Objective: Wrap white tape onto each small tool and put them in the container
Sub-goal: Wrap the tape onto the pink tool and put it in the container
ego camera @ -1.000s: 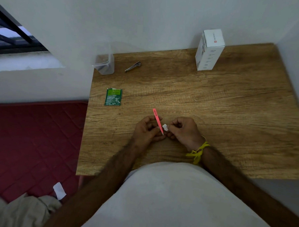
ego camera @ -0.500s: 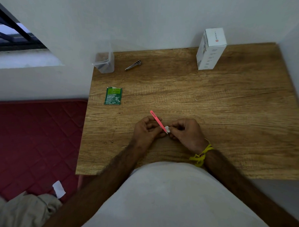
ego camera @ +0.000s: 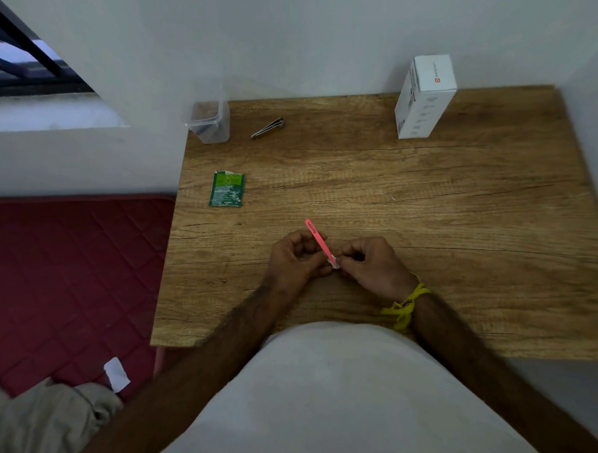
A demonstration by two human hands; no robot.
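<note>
Left hand [ego camera: 294, 260] grips the pink tool [ego camera: 318, 240] at its lower end; right hand [ego camera: 374, 265] pinches white tape [ego camera: 333, 262] against it, above the table [ego camera: 428, 204].

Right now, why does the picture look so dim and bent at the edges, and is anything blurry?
Head view: the light is soft and dull, with no glare on the wooden table. The wide lens bows the table's edges. The left hand and right hand on the pink tool are fairly sharp; the clear container nearly fades into the wall; the cloth at bottom left looks smeared.
</note>
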